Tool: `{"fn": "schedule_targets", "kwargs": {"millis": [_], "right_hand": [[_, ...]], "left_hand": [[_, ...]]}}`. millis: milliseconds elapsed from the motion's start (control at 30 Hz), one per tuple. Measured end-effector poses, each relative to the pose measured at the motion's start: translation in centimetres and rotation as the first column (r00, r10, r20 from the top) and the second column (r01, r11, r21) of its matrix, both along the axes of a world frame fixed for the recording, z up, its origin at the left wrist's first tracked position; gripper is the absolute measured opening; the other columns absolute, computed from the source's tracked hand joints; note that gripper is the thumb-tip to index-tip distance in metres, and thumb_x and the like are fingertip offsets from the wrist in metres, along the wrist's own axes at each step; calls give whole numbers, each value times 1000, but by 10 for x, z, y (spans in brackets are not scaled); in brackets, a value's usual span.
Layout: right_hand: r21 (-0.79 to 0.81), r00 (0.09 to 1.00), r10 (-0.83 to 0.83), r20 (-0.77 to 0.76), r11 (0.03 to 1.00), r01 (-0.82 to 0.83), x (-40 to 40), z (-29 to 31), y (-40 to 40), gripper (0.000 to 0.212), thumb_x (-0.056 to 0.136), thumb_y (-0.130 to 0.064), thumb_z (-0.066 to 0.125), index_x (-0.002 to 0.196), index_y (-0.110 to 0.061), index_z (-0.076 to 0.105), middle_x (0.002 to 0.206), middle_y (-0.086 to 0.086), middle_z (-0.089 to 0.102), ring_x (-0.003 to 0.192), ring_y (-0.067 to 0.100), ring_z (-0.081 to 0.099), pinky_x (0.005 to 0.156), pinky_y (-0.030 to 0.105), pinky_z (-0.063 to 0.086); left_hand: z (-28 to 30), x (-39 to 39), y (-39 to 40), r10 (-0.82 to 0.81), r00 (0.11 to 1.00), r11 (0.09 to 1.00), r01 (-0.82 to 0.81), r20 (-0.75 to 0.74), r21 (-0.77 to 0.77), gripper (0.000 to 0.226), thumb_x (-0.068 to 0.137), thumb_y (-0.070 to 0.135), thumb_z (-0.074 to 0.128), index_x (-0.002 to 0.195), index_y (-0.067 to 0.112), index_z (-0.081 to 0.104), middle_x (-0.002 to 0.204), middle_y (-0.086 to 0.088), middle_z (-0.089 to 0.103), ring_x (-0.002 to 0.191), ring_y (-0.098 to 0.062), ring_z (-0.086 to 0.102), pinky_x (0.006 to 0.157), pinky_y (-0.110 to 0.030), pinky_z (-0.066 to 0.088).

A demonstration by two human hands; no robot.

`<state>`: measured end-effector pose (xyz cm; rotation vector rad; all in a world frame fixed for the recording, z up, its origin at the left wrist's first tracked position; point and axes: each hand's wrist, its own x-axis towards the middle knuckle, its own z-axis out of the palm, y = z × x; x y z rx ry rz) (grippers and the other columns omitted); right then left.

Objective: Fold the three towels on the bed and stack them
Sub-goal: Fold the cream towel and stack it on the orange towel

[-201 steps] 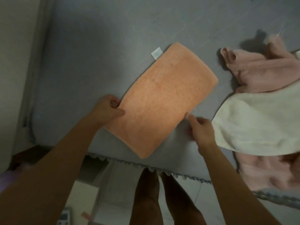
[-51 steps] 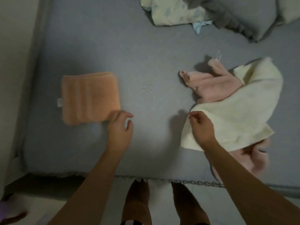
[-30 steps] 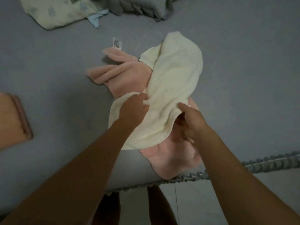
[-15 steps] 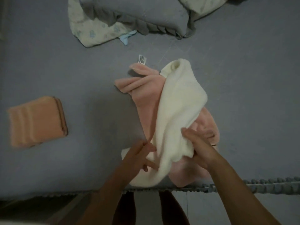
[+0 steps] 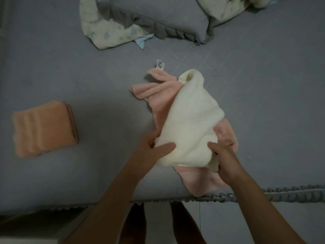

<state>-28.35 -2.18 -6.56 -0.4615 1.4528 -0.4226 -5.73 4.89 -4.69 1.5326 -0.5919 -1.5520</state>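
A crumpled cream towel lies on top of a crumpled pink towel near the front edge of the grey bed. My left hand grips the cream towel's near left edge, thumb on top. My right hand grips its near right corner. A folded orange towel lies flat on the bed to the left, apart from both hands. A white label sticks out from the pink towel's far end.
A grey ruffled pillow and a pale patterned pillow or quilt lie at the back of the bed. The bed's trimmed front edge runs just below the towels. My legs and the floor show beneath it.
Both hands have taken hold of the cream towel's near edge and drawn it slightly up and toward me. The orange towel, folded earlier, stays on the left.
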Motion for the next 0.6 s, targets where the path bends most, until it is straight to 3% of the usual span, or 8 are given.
{"fn": "schedule_targets", "kwargs": {"millis": [133,233,300,400,433,500,533,600], "right_hand": [[40,977,-142,160,990,138,42,14,2,27,90,-14,47,105,-8,69,107,14,72,99,27,65,85,40,48],[96,888,-234,396,972,213,82,35,-9,17,82,-9,47,73,-13,61,78,9,65,80,24,59,78,32,49],[74,826,-166,538,986,150,111,51,-13,3,75,-15,54,72,-15,53,91,16,68,89,30,62,85,35,50],[24,712,-10,702,1000,-9,147,58,-1,13,79,-23,55,86,-12,58,108,28,69,106,38,65,100,41,49],[21,731,16,683,999,-42,158,56,6,17,82,-25,54,90,-11,60,108,29,69,106,38,66,99,40,50],[48,887,71,456,993,-104,174,37,28,21,89,-23,51,98,-6,61,105,24,72,99,37,69,92,36,53],[58,959,133,251,987,-152,179,22,40,22,93,-21,50,101,-5,61,103,19,74,96,35,70,88,35,54],[76,933,331,-142,943,-323,184,-4,63,16,94,-24,54,96,-14,66,97,8,73,91,26,69,84,37,51]], "left_hand": [[17,41,25,369,922,929,-368,-118,31,39,65,10,74,104,12,72,93,-7,75,85,-26,69,68,-36,56],[28,80,45,543,823,838,-543,-167,46,42,67,1,64,108,9,66,91,-7,74,83,-27,68,65,-34,59],[36,107,63,575,799,813,-582,-176,15,47,70,5,63,117,6,62,99,-9,73,89,-27,70,70,-37,60],[39,133,94,475,875,880,-474,-91,31,65,65,13,77,127,7,59,112,-9,73,98,-24,71,75,-37,60],[32,135,104,405,914,910,-399,-36,111,70,62,14,82,128,10,59,115,-9,72,100,-23,71,73,-32,60],[12,136,124,197,978,923,-209,70,322,62,72,9,83,128,16,57,119,-3,69,105,-20,67,72,-22,56],[-1,137,134,59,994,911,-90,88,403,56,78,7,79,127,19,54,119,1,66,108,-19,64,75,-19,53],[-32,137,149,-160,985,879,111,68,463,40,85,14,73,121,18,55,114,1,65,107,-19,62,76,-20,49]]}}
